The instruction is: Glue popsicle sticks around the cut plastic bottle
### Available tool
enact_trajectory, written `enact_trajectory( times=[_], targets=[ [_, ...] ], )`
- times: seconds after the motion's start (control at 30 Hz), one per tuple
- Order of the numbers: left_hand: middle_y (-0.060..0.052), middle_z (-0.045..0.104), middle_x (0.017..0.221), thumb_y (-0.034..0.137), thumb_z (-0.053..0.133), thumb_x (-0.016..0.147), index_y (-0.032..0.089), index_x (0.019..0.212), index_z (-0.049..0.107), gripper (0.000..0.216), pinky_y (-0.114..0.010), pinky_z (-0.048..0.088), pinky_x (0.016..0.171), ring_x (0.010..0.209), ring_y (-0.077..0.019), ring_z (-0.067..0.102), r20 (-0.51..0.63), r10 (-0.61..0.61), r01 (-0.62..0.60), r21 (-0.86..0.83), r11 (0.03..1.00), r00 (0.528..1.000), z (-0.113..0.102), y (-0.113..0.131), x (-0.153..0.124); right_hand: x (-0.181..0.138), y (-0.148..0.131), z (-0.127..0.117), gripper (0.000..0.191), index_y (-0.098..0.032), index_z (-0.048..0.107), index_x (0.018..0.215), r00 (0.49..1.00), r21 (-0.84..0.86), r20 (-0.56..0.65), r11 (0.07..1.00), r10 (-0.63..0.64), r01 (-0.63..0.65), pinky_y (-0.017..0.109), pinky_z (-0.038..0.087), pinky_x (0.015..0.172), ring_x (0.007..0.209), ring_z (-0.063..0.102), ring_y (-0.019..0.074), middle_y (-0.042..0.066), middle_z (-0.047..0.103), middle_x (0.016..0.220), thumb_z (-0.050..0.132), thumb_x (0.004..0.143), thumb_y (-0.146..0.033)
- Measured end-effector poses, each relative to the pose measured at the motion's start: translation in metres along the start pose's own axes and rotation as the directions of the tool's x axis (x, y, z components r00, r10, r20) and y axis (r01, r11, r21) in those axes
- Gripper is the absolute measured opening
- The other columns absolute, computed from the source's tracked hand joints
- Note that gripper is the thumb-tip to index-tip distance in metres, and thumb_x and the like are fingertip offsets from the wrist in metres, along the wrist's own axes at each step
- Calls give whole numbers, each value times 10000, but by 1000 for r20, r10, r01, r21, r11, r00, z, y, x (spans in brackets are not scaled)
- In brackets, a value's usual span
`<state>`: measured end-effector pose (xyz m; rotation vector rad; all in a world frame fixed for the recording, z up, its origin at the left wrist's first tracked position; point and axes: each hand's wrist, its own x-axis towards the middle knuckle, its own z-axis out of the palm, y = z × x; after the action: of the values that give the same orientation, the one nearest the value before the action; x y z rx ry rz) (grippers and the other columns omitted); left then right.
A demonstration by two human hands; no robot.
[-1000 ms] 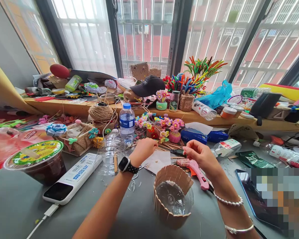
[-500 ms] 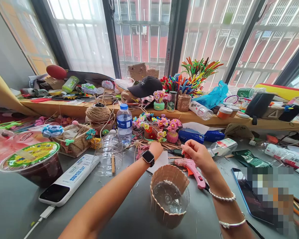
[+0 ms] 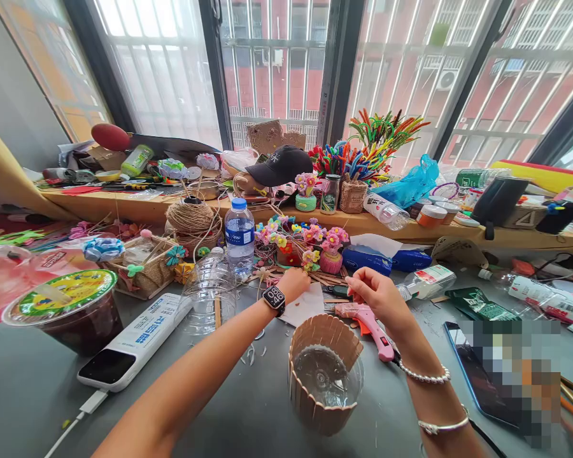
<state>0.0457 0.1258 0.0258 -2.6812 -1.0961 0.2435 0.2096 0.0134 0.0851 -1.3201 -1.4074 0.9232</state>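
Note:
My left hand (image 3: 295,284), with a smartwatch (image 3: 274,300) on its wrist, reaches to the loose flat wooden sticks (image 3: 327,278) by the fluffy flowers; its fingertips are hidden. My right hand (image 3: 375,294) hovers above the pink glue gun (image 3: 370,327) with thumb and fingers pinched together; what they hold, if anything, is too small to make out. Between my forearms stands a clear plastic bottle base (image 3: 327,375), with wooden sticks (image 3: 310,410) upright around most of its side. The right side of its wall is bare plastic. White paper (image 3: 305,308) lies behind it.
A water bottle (image 3: 239,238), cut clear plastic bottle (image 3: 210,289), power bank (image 3: 134,343) and lidded drink cup (image 3: 71,312) stand or lie to the left. A phone (image 3: 482,375) lies at right. Behind, a wooden ledge (image 3: 286,214) bears a cap, pipe cleaners and jars.
My left hand has shifted slightly left and its wrist has turned, so the watch face is lit. More of the white paper shows. My right hand has hardly moved.

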Motion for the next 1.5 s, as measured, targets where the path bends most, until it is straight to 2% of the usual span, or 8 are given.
enact_trajectory(
  times=[0.2, 0.57, 0.77, 0.97, 1.1, 1.27, 1.5],
  targets=[
    [-83, 536, 1065, 285, 481, 835, 127, 1076, 499, 289, -378, 470, 761, 905, -181, 549, -9, 64, -64, 7, 998, 998, -2, -9, -4, 1, 1, -1, 292, -182, 459, 642, 1000, 8, -7, 1000, -1, 1, 227, 353, 510, 526, 432, 89, -19, 528, 578, 551, 685, -457],
    [-79, 533, 1069, 285, 479, 836, 133, 1086, 492, 292, -377, 474, 752, 901, -180, 550, -22, 20, -20, 7, 1000, 1000, -1, -2, 19, 0, -1, -9, 322, -177, 459, 634, 999, -1, -39, 1000, -21, 21, 220, 349, 513, 525, 436, 84, -22, 520, 577, 557, 673, -481],
    [-83, 537, 1060, 285, 482, 835, 125, 1076, 498, 290, -376, 472, 756, 899, -179, 551, -48, 44, -42, 33, 999, 998, -2, -14, 7, 1, 0, -8, 334, -178, 463, 626, 999, 2, -37, 1000, -23, 23, 228, 350, 514, 520, 442, 91, -17, 525, 572, 566, 658, -493],
    [-67, 559, 1010, 277, 474, 840, 128, 1035, 520, 250, -364, 477, 742, 865, -165, 561, -89, 57, -55, 29, 998, 994, -7, -36, -12, 0, 0, -9, 329, -181, 458, 632, 999, 5, -40, 1000, -13, 13, 226, 348, 516, 523, 436, 88, -22, 518, 573, 568, 659, -491],
    [-68, 559, 1014, 282, 474, 840, 129, 1032, 522, 250, -365, 475, 745, 867, -165, 559, -62, 81, -80, 17, 997, 995, -15, -45, -16, 0, 1, -9, 341, -181, 461, 635, 999, -2, -35, 1000, -10, 10, 229, 346, 509, 515, 428, 87, -21, 519, 570, 566, 654, -504],
    [-76, 541, 1058, 293, 470, 841, 140, 1066, 506, 275, -371, 473, 755, 891, -172, 552, 15, 70, -70, 3, 998, 997, -21, -40, -9, 0, 2, -9, 341, -179, 458, 641, 1000, -8, -29, 1000, -6, 6, 231, 343, 509, 517, 418, 87, -18, 515, 577, 561, 658, -504],
    [-80, 532, 1071, 285, 479, 836, 134, 1085, 493, 291, -377, 473, 755, 903, -180, 549, 45, 4, -3, -25, 1000, 999, -10, -24, 8, 0, -1, -9, 343, -181, 464, 638, 1000, -18, -12, 1000, -6, 6, 231, 354, 509, 520, 442, 93, -15, 532, 578, 561, 656, -509]
  ],
)
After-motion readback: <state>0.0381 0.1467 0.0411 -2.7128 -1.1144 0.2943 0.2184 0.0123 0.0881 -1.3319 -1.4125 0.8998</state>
